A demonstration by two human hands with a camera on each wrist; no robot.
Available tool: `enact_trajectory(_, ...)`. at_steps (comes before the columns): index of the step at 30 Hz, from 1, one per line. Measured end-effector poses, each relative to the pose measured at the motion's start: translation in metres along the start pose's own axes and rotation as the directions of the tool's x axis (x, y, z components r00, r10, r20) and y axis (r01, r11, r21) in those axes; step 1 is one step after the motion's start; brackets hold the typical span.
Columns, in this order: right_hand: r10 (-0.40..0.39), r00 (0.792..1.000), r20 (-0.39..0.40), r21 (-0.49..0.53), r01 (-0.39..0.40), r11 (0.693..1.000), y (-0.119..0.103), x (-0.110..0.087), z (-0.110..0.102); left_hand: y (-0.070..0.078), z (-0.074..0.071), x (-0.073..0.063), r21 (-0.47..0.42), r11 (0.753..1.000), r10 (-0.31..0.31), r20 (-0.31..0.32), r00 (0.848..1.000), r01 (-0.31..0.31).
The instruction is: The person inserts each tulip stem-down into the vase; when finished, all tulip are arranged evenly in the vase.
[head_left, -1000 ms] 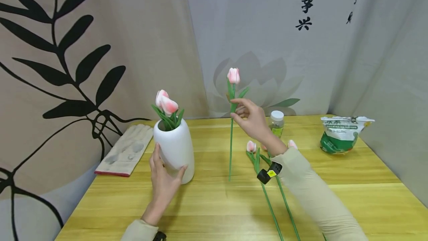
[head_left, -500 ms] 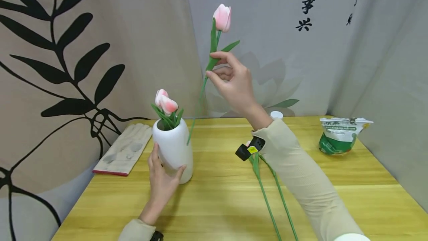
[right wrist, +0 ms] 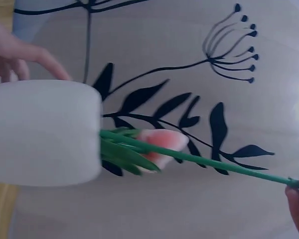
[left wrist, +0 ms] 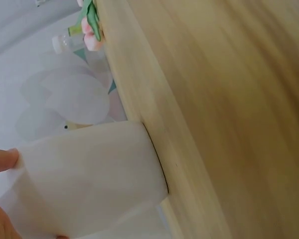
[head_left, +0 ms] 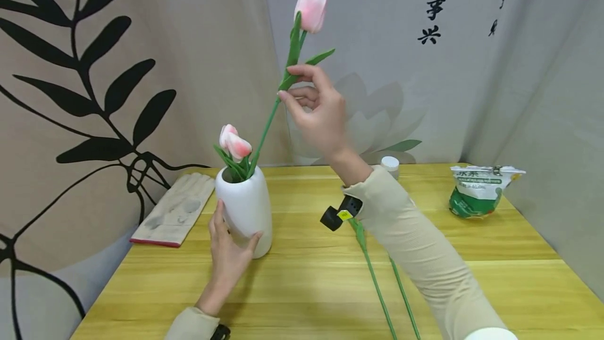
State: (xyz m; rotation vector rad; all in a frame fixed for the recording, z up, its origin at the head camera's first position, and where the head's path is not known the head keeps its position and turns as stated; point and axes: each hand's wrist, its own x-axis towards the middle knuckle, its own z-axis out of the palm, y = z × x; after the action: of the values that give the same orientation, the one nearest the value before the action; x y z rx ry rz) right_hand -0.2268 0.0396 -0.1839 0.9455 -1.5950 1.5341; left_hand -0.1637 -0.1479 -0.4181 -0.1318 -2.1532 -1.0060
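A white vase (head_left: 246,214) stands on the table's left half, and my left hand (head_left: 231,256) holds its lower side between thumb and fingers. Two pink-and-white tulips (head_left: 237,147) with green leaves poke out of its mouth. Above and to the right, my right hand (head_left: 323,112) pinches another pink tulip (head_left: 311,8) just below its leaves. Its green stem (right wrist: 214,162) slants down to the vase's mouth, and the lower end is hidden inside. In the left wrist view the vase (left wrist: 97,174) fills the lower left, with fingertips on its side.
More tulips lie on the table (head_left: 302,287) at the right, their stems (head_left: 377,287) pointing toward me and their blooms hidden behind the right sleeve. Behind them is a white-capped bottle (head_left: 390,165). A green-and-white bag (head_left: 481,191) sits at the back right, a folded cloth (head_left: 174,211) at the left.
My right hand has lifted its tulip off the table area, up and leftward, and the stem's end has gone into the vase's mouth. My left hand has stayed on the vase.
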Motion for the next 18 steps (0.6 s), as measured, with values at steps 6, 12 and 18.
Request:
enact_trajectory(6,0.037,0.986,0.165,-0.063,-0.027,0.998,0.012,-0.024,0.016,0.0,0.0,-0.001,0.002,1.0,-0.01,-0.003,1.0,0.01)
enact_trajectory(12,-0.018,0.966,0.259,-0.154,0.06,0.986,0.025,-0.048,0.035,0.0,0.0,-0.001,0.012,1.0,-0.006,-0.006,1.0,0.006)
enact_trajectory(18,-0.051,0.924,0.379,-0.229,0.147,0.962,0.035,-0.069,0.051,0.003,0.0,-0.001,0.021,0.999,-0.028,0.01,1.0,0.028)
